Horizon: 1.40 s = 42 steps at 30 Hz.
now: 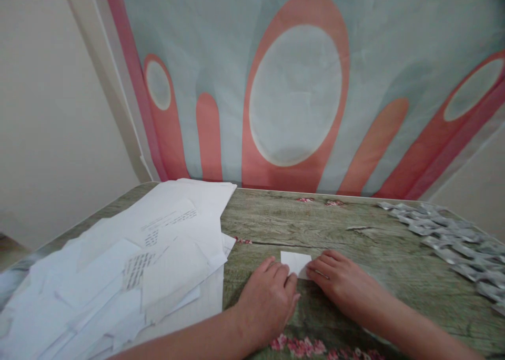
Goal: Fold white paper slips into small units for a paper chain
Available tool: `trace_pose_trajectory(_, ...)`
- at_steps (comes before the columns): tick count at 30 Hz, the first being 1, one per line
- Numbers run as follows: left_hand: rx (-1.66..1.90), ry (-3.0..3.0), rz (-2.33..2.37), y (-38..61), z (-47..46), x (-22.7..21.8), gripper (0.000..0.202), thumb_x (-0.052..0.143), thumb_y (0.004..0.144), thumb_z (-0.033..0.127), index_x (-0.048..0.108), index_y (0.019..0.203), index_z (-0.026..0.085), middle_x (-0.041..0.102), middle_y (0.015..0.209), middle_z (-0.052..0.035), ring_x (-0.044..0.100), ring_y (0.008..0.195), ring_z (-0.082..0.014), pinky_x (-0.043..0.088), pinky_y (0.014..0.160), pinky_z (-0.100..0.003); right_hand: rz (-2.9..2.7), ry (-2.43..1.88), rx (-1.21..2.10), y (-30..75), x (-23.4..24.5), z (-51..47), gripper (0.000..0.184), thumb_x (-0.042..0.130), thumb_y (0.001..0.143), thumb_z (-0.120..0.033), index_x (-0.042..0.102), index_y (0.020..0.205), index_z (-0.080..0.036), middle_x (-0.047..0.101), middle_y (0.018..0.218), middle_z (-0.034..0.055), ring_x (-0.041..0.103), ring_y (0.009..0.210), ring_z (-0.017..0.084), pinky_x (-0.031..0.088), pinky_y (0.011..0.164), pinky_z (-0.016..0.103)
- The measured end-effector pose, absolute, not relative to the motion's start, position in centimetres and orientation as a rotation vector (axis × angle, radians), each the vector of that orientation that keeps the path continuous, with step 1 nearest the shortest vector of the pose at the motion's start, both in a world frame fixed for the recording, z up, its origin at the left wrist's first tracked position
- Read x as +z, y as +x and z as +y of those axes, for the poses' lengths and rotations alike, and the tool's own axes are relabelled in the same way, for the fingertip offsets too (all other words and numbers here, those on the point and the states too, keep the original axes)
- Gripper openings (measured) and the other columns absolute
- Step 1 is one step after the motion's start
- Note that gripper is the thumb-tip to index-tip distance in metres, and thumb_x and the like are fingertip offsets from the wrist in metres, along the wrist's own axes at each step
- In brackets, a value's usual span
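A small white piece of paper (pixel 295 260) lies on the wood-patterned table between my two hands. My left hand (pixel 270 292) has its fingers curled and pressed together over the paper's lower left edge. From the other side, my right hand (pixel 342 277) grips the right edge, its fingertips closed on the paper. The thumbs are mostly hidden, and I cannot see whether the paper has a fold under the fingers.
Loose white sheets (pixel 177 265), some printed, cover the left side of the table (pixel 268 218). Several twisted grey-white strips (pixel 445 233) lie in a row along the right edge. Behind the table hangs a backdrop (pixel 221 33) with red shapes.
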<state>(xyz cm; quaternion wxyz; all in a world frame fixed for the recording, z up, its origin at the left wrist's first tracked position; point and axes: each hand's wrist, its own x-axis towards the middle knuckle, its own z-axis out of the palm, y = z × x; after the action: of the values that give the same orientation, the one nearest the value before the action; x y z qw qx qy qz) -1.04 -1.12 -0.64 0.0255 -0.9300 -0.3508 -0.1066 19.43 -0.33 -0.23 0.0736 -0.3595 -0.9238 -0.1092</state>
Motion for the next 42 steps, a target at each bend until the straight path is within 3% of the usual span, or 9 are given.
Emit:
trace_pose_trajectory(4,-0.334,-2.876,-1.096,-1.2,-1.1,-0.6,0.033,0.045,0.090,0.036,0.053,0.117,0.018,0.059,0.104,-0.0081,0.053,0.100,-0.0229,0.036,0.098,-0.043,-2.795,-1.047,-0.308,19.5,0.0,-0.5,0.018,0.066,0.078,-0.018,0.062,0.095,-0.018,0.064,0.088,0.0026,0.056,0.078,0.020,0.040,0.073,0.034)
trace_pose_trajectory(14,-0.382,-2.863,-1.122,-1.3,-0.8,-1.0,0.036,0.045,0.090,0.039,0.054,0.117,0.017,0.057,0.112,-0.0100,0.050,0.108,-0.0242,0.034,0.101,-0.042,-2.769,-0.988,-0.361,19.5,-1.4,-0.1,0.012,0.060,0.081,-0.015,0.062,0.093,-0.016,0.065,0.091,0.0070,0.057,0.081,0.021,0.041,0.078,0.037)
trace_pose_trajectory(21,-0.442,-2.891,-1.119,-1.4,-0.7,-1.0,0.034,0.044,0.091,0.038,0.054,0.116,0.016,0.053,0.121,-0.0115,0.046,0.116,-0.0239,0.032,0.103,-0.042,-2.635,-1.028,0.059,20.1,-0.3,0.5,0.020,0.048,0.088,-0.013,0.065,0.094,-0.021,0.065,0.096,0.0041,0.057,0.087,0.017,0.042,0.081,0.033)
trace_pose_trajectory(30,-0.357,-2.960,-1.116,-1.3,-0.8,-0.2,0.033,0.052,0.087,0.032,0.052,0.115,0.015,0.057,0.107,-0.0090,0.051,0.104,-0.0234,0.041,0.092,-0.039,-2.290,-1.073,0.677,20.5,-1.3,1.5,0.014,0.050,0.090,-0.024,0.063,0.086,-0.020,0.062,0.095,0.0046,0.057,0.090,0.016,0.045,0.082,0.029)
trace_pose_trajectory(42,-0.325,-2.924,-1.072,-1.0,-0.9,-0.4,0.040,0.050,0.089,0.037,0.051,0.117,0.009,0.057,0.112,-0.0131,0.050,0.106,-0.0240,0.038,0.094,-0.039,-2.120,-1.232,0.732,20.1,-2.4,2.4,0.018,0.053,0.087,-0.029,0.060,0.076,-0.018,0.056,0.092,0.0052,0.055,0.084,0.017,0.044,0.076,0.031)
